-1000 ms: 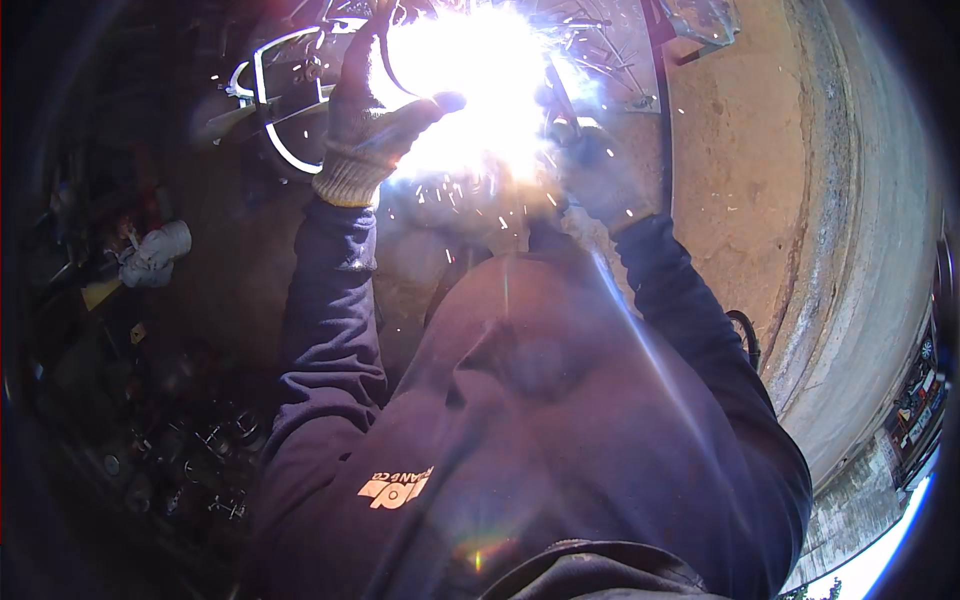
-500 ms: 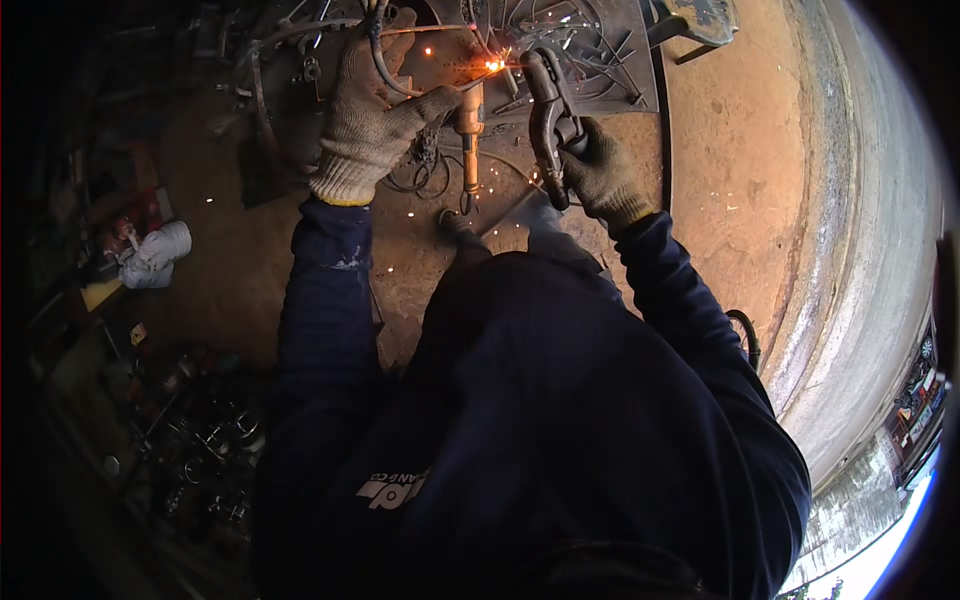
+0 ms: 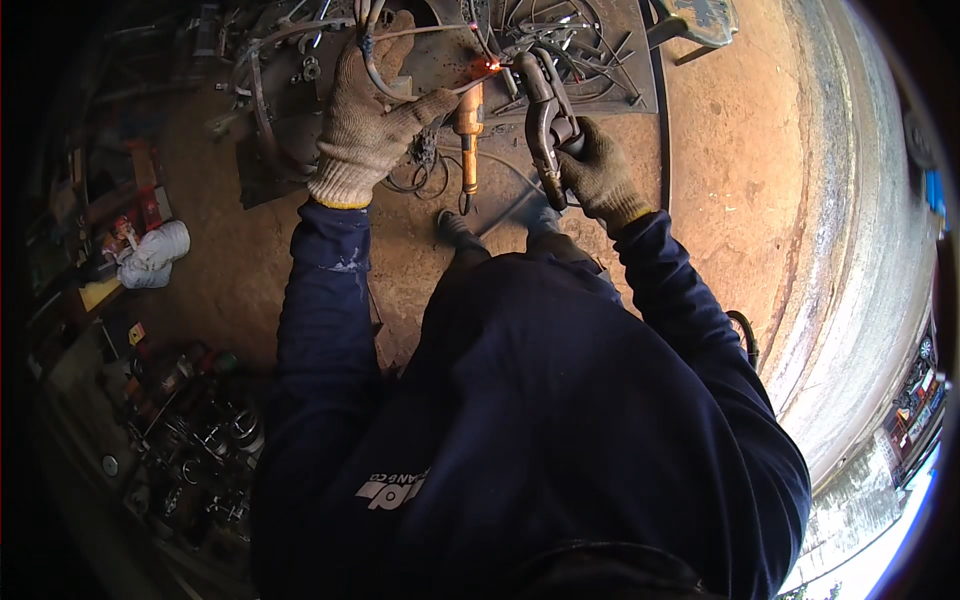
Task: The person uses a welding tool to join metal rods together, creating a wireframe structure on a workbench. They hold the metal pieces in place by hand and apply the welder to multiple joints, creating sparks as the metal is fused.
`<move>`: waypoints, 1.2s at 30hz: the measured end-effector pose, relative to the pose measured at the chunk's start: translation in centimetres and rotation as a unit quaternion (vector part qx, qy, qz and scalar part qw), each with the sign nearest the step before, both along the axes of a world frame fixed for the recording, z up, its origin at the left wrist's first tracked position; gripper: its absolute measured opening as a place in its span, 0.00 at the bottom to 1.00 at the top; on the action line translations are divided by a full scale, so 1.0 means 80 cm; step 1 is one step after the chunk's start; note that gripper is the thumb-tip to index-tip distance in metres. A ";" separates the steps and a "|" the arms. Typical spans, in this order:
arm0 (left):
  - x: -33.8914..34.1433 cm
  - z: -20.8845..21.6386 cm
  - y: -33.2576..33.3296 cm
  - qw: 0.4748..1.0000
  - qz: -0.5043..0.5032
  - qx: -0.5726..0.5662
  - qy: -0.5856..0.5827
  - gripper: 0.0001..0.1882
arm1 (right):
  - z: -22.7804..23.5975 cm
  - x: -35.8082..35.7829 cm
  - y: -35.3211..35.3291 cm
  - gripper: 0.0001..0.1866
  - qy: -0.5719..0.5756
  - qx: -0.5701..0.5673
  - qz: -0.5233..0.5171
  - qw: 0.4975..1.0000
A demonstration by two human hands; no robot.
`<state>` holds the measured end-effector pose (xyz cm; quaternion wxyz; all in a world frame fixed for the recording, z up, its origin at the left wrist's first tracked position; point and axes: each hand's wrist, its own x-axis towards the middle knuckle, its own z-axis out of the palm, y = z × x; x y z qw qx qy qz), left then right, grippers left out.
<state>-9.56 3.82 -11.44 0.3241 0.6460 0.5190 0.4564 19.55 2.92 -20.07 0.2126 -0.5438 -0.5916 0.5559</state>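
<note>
My left hand (image 3: 365, 115), in a knitted glove, is closed round a bent metal rod frame (image 3: 381, 76) over the bench. My right hand (image 3: 600, 170), also gloved, grips a dark metal welding electrode holder (image 3: 543, 115). From the holder's jaws a short electrode points left to a glowing red spot (image 3: 490, 65), where the ends of the rods come together. My left thumb lies along a lower rod, close to that spot. Just below the glow, an orange corded power tool (image 3: 469, 130) lies at the bench's near edge.
Metal rods and tools (image 3: 570, 60) are scattered on the dark bench (image 3: 625, 95). A small stool (image 3: 700, 25) stands at the far right. Metal parts (image 3: 215, 430) are heaped at lower left, below a white bundle (image 3: 155, 255). Cable loops lie near my feet.
The bright arc and flying sparks have died down to a dull red glow. The electrode holder has shifted slightly left; my left hand stays nearly still.
</note>
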 end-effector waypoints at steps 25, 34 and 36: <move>-0.014 -0.001 -0.006 0.971 0.017 0.109 0.214 0.54 | -0.018 0.012 -0.009 0.14 0.154 -0.011 0.042 0.987; -0.009 -0.004 0.005 0.999 -0.046 0.018 -0.002 0.51 | 0.002 -0.002 0.003 0.18 0.113 0.033 -0.020 0.993; -0.011 -0.002 0.001 0.998 -0.041 0.004 0.038 0.49 | 0.010 0.001 0.007 0.21 0.055 -0.037 -0.010 0.998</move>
